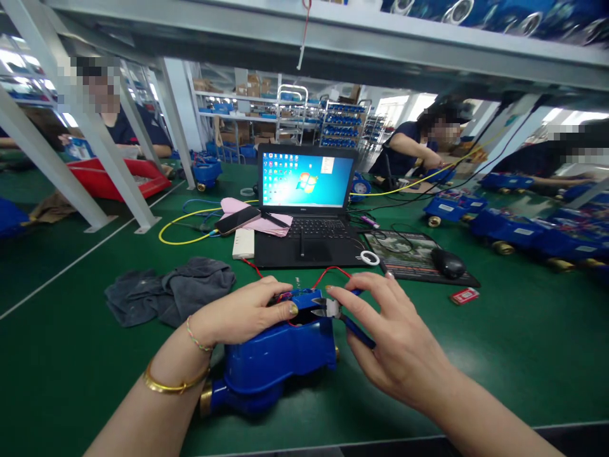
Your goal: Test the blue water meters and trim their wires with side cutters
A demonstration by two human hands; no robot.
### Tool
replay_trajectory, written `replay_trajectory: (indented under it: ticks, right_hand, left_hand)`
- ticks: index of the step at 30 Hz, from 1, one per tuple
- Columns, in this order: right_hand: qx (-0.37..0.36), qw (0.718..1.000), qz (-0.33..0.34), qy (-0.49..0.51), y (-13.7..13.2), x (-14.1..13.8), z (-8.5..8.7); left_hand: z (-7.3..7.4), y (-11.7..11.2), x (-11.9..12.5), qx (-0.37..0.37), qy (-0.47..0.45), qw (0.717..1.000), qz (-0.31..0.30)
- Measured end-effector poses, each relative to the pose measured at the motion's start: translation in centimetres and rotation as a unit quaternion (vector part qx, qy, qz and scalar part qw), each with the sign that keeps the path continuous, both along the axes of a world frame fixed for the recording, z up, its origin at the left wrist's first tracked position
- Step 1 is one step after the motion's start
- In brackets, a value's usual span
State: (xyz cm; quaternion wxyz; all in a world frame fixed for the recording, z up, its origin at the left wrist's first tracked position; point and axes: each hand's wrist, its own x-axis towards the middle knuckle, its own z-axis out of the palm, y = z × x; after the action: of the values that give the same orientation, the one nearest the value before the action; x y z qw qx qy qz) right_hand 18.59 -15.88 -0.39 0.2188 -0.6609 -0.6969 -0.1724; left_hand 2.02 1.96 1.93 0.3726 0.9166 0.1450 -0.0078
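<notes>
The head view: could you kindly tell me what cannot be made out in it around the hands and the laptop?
In the head view:
- Inside of the blue casing: too dark, and partly covered by the left hand.
- Handles of the pliers: partly hidden by the right hand.
- Icon labels on the laptop screen: too small to read.
- Both forearms: cut off by the bottom edge.

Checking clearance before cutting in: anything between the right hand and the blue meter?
Only the pliers the right hand holds, jaws parted at the blue meter's top. Nothing else visible intervenes; the red wire loops behind them, on the laptop side.
</notes>
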Motion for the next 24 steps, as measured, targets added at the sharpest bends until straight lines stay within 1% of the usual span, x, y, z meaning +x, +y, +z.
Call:
replay_trajectory:
  ticks: [2, 6, 10, 12, 14, 16, 19, 21, 24]
  right_hand:
    - [-0.014, 1.0, -0.016, 0.012, -0.4, 0.0, 0.0]
    - [-0.031, 0.997, -0.074, 0.015, -1.1, -0.5, 0.1]
    - [-0.02, 0.995, -0.094, 0.031, -1.6, -1.4, 0.1]
    - [-0.027, 0.993, -0.096, 0.068, -1.8, -1.9, 0.1]
    - [-0.049, 0.988, -0.085, 0.117, -1.9, -2.4, 0.1]
    - [-0.069, 0.984, -0.076, 0.146, -2.0, -2.9, 0.0]
    - [-0.064, 0.984, -0.097, 0.136, -2.0, -3.7, -0.1]
    - [-0.051, 0.984, -0.119, 0.12, -1.9, -4.2, -0.3]
    - [-0.053, 0.985, -0.137, 0.096, -1.6, -4.5, -0.5]
  left_hand:
    - [0.0, 0.0, 0.0, 0.011, -0.004, 1.0, -0.005]
    - [0.3, 0.0, 0.0, 0.036, 0.0, 0.999, -0.012]
    - [0.7, -0.3, -0.1, 0.076, 0.023, 0.997, 0.023]
    - [0.6, -0.7, -0.3, 0.094, 0.03, 0.994, 0.045]
    - [0.3, -1.2, -0.7, 0.1, 0.033, 0.992, 0.065]
    - [-0.1, -1.9, -1.2, 0.097, 0.003, 0.991, 0.094]
    - [-0.4, -2.7, -1.6, 0.1, -0.092, 0.981, 0.138]
    - [-0.3, -3.0, -1.7, 0.1, -0.129, 0.977, 0.14]
    - [0.1, -3.3, -1.7, 0.092, -0.129, 0.98, 0.124]
